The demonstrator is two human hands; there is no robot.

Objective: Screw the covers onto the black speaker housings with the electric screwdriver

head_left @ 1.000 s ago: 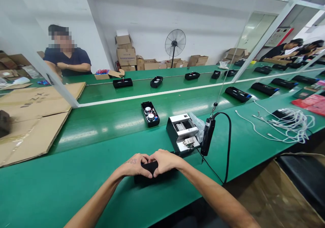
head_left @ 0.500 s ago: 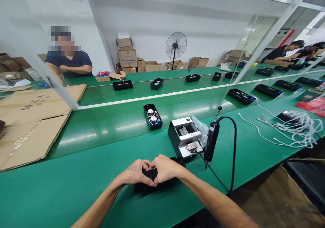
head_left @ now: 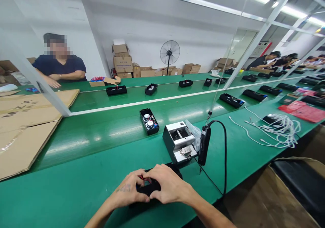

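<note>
**Both hands clamped on a black housing at the near edge of the bench**

The left hand [head_left: 130,190] and the right hand [head_left: 169,187] meet over a black speaker housing [head_left: 148,189] that lies on the green bench [head_left: 76,187], close to its near edge. Each hand's grip is closed around the housing, the left from its left side and the right from its right, with the fingertips nearly touching over the middle. A bit of red shows between the fingers; what it is cannot be told.

Just beyond the hands stands a small grey and black metal fixture box [head_left: 179,141] with a clear plastic bag [head_left: 194,133] beside it. To the right of the box an electric screwdriver [head_left: 203,145] hangs upright from a thin cord, its black cable looping down off the bench edge. Farther out on the conveyor belt [head_left: 114,129] lies an open black housing with two round speaker drivers [head_left: 149,121] facing up. A bundle of white cables [head_left: 276,129] lies well to the right. Flattened cardboard [head_left: 27,119] covers the bench on the left. A person in a dark shirt [head_left: 59,68] sits across the line, forearms resting on the far bench.
</note>
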